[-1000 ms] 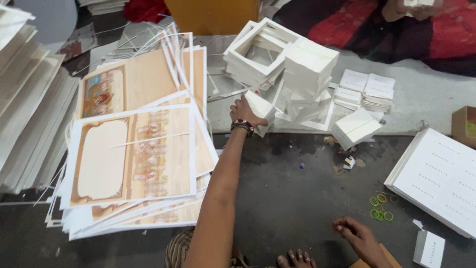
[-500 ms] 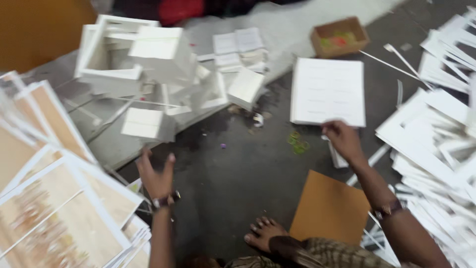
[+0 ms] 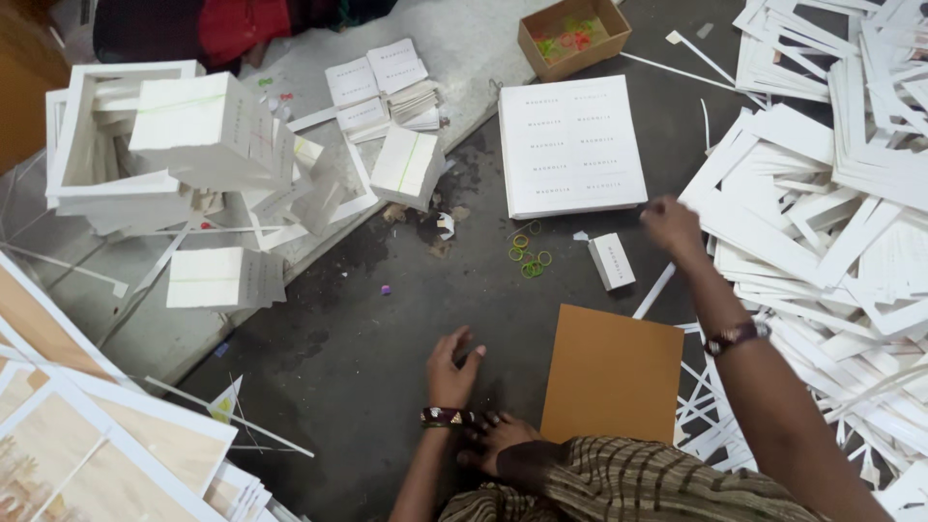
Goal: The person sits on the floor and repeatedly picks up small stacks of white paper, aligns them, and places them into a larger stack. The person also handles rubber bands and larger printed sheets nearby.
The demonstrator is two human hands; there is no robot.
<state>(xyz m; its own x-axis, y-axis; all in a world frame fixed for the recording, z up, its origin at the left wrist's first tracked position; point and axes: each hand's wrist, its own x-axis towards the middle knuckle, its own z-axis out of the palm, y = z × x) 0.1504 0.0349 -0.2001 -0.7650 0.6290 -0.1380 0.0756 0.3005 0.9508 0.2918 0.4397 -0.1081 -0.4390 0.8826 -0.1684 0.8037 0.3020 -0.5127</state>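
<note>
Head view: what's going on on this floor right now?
A person sits on a dark floor among paper goods. The left hand rests flat on the floor, holding nothing. The right hand reaches out near the white sheet stack and a small white box, beside a heap of white card offcuts; its fingers are blurred. A brown card lies by the knee, and rubber bands are scattered nearby.

i'm looking down at a floor-level paper or card workshop: a heap of white card offcuts (image 3: 831,184) fills the right, bundled white stacks (image 3: 208,130) sit upper left, and a small cardboard box of rubber bands (image 3: 572,34) is at top.
</note>
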